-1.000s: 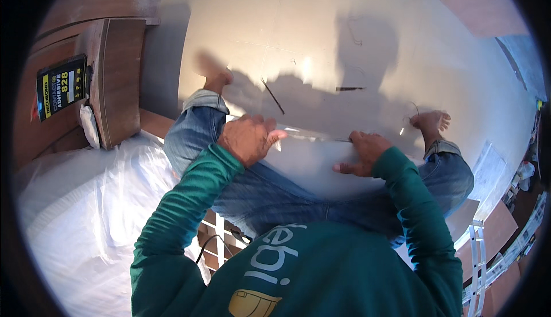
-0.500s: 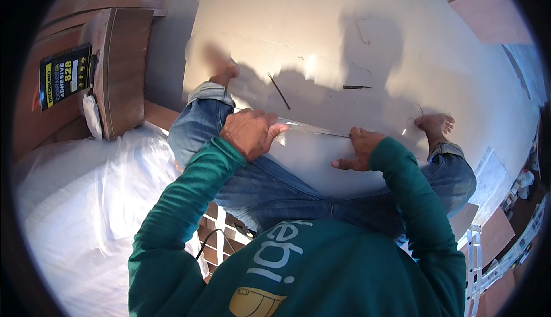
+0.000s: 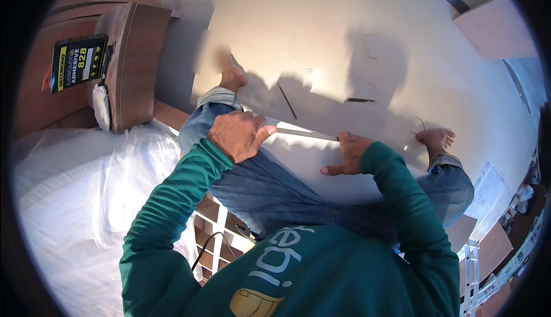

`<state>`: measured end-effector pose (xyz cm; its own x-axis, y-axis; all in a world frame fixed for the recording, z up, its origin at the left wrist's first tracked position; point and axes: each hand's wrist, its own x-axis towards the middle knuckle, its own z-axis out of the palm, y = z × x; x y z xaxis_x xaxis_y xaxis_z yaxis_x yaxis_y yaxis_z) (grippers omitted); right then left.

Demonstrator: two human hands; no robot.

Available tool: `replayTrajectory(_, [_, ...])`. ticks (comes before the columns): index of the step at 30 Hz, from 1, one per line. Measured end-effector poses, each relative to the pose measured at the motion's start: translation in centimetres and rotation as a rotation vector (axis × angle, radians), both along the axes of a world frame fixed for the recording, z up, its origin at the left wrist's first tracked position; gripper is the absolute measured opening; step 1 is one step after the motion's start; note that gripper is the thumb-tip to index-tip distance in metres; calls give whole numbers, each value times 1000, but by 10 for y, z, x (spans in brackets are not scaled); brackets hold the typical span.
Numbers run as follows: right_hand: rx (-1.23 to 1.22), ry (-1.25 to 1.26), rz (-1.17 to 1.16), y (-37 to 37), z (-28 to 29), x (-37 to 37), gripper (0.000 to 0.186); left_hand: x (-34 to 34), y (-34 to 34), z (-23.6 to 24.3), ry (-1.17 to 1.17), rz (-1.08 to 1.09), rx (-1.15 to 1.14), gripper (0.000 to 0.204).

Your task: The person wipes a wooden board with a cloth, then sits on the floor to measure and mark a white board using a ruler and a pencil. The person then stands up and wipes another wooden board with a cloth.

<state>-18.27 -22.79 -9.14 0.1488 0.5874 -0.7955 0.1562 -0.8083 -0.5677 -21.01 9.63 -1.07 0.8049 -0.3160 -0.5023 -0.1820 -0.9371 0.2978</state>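
My left hand (image 3: 241, 136) is closed around one end of a long, thin grey metal file (image 3: 305, 135). At its other end, my right hand (image 3: 351, 151) grips the tip with the fingers, the thumb held away. The file spans the gap between my hands, close along the near edge of a large pale board (image 3: 321, 24). Whether it touches that edge, I cannot tell. Beyond my hands, a dark thin stick-like piece (image 3: 287, 100) and a short dark strip (image 3: 360, 100) lie on the board.
My bare feet (image 3: 436, 139) rest on the board on both sides. A black and yellow adhesive can (image 3: 77, 64) stands by a brown wooden box (image 3: 138, 67) at the left. White plastic sheeting (image 3: 86, 202) covers the lower left. At the lower right is a metal ladder (image 3: 469, 277).
Both hands have shifted slightly left with the file. More of the file's flat face now shows, and the whole view has moved a little.
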Motion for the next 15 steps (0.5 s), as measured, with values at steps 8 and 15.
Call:
replayTrajectory(8, [-192,60,181,21,3,17,132,5,15,-35,85,-14,-3,71])
replayTrajectory(15, [-144,-5,169,23,7,17,130,8,14,-33,115,11,112,77])
